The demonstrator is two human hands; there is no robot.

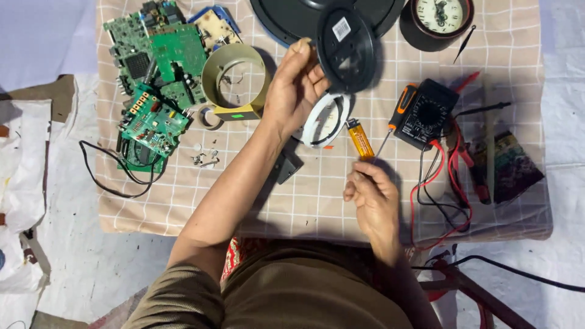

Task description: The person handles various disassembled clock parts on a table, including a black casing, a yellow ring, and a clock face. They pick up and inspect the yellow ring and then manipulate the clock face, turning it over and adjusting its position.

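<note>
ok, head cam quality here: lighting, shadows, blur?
Head view: bright, even daylight; soft shadows under the left hand, the black round cover it holds, and the multimeter. Right hand slightly soft; circuit boards sharp. White sheet near overexposed.

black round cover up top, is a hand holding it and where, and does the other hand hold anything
The left hand holds the black round cover by its left rim, lifted off the table. The right hand is curled beside the orange lighter; whether it holds anything cannot be told.
</note>
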